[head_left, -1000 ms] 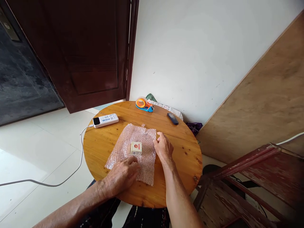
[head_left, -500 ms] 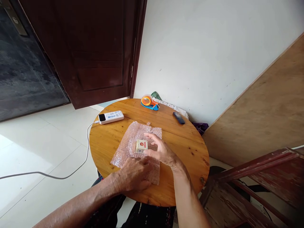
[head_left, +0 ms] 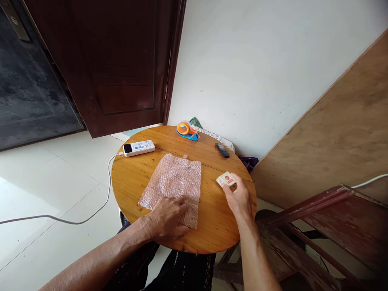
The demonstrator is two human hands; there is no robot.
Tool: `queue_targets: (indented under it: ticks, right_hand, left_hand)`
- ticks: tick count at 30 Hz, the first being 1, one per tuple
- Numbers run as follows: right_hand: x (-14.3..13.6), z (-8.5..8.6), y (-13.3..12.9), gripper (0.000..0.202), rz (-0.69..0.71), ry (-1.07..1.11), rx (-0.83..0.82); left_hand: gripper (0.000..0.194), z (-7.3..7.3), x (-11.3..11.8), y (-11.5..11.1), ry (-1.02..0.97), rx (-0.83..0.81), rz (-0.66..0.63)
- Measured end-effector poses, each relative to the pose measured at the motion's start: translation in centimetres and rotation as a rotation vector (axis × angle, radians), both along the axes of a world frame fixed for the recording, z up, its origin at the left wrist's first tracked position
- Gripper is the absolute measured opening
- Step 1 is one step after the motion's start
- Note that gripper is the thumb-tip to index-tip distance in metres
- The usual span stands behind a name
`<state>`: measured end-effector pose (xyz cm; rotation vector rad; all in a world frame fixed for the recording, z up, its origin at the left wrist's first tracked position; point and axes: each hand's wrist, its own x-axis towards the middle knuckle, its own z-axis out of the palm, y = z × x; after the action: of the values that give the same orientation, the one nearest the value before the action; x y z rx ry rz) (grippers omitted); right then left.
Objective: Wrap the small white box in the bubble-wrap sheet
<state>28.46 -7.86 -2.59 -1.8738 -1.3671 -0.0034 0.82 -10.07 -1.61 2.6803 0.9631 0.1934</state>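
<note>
Pinched between the thumb and fingers of my right hand point(head_left: 239, 198) is a small cream box point(head_left: 226, 179) with a red round mark, held over the right part of the table. A sheet of clear bubble wrap point(head_left: 176, 178) lies flat on the round wooden table point(head_left: 212, 218). My left hand point(head_left: 171, 216) rests on the lower part of the wrap, its fingers apart and pointing right, with nothing held.
A white device point(head_left: 139, 148) with a cable lies at the table's left. An orange and blue tape dispenser point(head_left: 188, 130) stands at the back, beside a blurred dark object point(head_left: 222, 150). A dark red wooden frame point(head_left: 321, 206) is at the right.
My right hand has closed on the small box, lifted it off the bubble wrap and carried it right. My left hand has stayed on the wrap. The view has shifted slightly.
</note>
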Motion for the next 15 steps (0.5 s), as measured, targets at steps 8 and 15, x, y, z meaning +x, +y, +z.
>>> queue_targets:
  ticks: [8, 15]
  right_hand:
    - [-0.2, -2.0, -2.9, 0.035, 0.076, -0.197, 0.216]
    - [-6.3, -0.9, -3.1, 0.021, 0.365, -0.134, 0.162]
  left_hand:
    - [0.033, 0.3, 0.0, 0.0, -0.001, -0.015, -0.007]
    - [0.04, 1.5, -1.0, 0.0, -0.134, -0.089, -0.059]
